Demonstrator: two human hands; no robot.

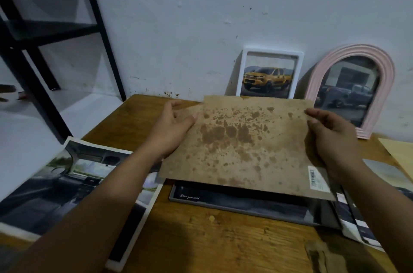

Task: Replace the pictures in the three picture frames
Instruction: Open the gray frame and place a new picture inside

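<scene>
Mould-stained brown backing board (243, 145) sits between my hands, lifted clear above the dark flat frame (252, 205) that lies face down near the front of the wooden table (223, 248). My left hand (172, 129) grips the board's left edge, thumb on top and fingers underneath, and my right hand (335, 141) pinches its right edge the same way. The board looks thin and brittle with damp, so I judge it could bend or crack if I squeeze unevenly, and a tilted descent could catch a corner on the frame's rim and scrape whatever lies inside. Swinging it toward the back edge risks knocking the white rectangular frame holding a yellow truck picture (271, 75) or the pink arched frame with a dark vehicle picture (352, 87), both leaning upright against the wall and easy to tip. The large glossy print of a car interior (73, 185) overhangs the left edge of the table; my left forearm passes just over it and could drag it off. More loose prints (355, 228) lie beside the frame at the right edge, where they could crease under a carelessly set board.
</scene>
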